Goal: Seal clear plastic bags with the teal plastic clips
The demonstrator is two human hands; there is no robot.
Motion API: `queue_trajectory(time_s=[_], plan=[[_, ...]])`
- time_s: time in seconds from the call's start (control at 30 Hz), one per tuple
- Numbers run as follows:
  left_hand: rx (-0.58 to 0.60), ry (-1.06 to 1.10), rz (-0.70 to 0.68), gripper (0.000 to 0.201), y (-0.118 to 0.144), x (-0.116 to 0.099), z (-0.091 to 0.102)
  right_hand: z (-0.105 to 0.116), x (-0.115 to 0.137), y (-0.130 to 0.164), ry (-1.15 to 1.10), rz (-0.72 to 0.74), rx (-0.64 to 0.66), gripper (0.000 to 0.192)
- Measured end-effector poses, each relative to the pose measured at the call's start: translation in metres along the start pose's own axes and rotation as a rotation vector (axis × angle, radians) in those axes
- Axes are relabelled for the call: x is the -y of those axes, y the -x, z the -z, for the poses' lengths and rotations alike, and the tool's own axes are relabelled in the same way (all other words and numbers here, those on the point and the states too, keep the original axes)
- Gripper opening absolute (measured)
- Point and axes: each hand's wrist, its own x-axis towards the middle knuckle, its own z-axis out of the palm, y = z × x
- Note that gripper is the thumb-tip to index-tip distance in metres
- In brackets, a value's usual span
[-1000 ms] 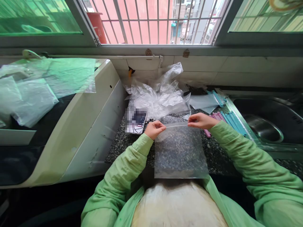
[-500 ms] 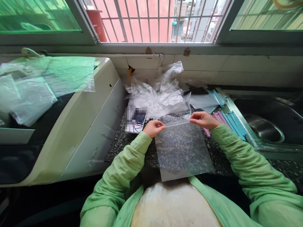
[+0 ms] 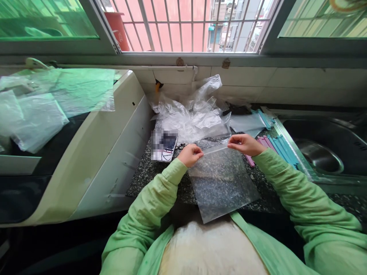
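Note:
A clear plastic zip bag (image 3: 225, 183) hangs over the front edge of the speckled counter, its white-edged strip at the far end. My left hand (image 3: 190, 154) pinches the left end of that strip, fingers closed. At the strip's right end my right hand (image 3: 243, 144) is closed in a pinch too. Just right of that hand lie several pink strips (image 3: 264, 141) and several blue strips (image 3: 283, 149). Another clear bag (image 3: 248, 124) with a blue strip (image 3: 263, 118) along its edge lies behind them.
Crumpled clear plastic (image 3: 195, 118) is heaped at the back of the counter (image 3: 140, 177). A phone-like object (image 3: 169, 145), partly blurred out, lies left of my hands. A steel sink (image 3: 321, 156) is at right; a large white machine (image 3: 114, 152) bearing plastic sheets (image 3: 40, 118) stands at left.
My left hand has moved slightly right and my right hand slightly left, so they are closer together. The bag's lower end has swung a little to the right.

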Motion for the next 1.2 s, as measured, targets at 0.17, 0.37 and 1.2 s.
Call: queue_trajectory(time_s=[0.17,0.37,1.2], plan=[[-0.026,-0.021,0.009,0.010,0.002,-0.001,-0.002,-0.001,-0.002,-0.002,-0.008,-0.015,-0.002,0.034],[-0.020,-0.013,-0.008,0.011,0.002,0.001,-0.003,-0.002,-0.002,-0.004,-0.029,-0.035,0.007,0.031],[-0.013,0.037,0.031,0.006,0.001,-0.001,-0.005,-0.004,0.006,-0.005,0.029,0.048,0.001,0.027]])
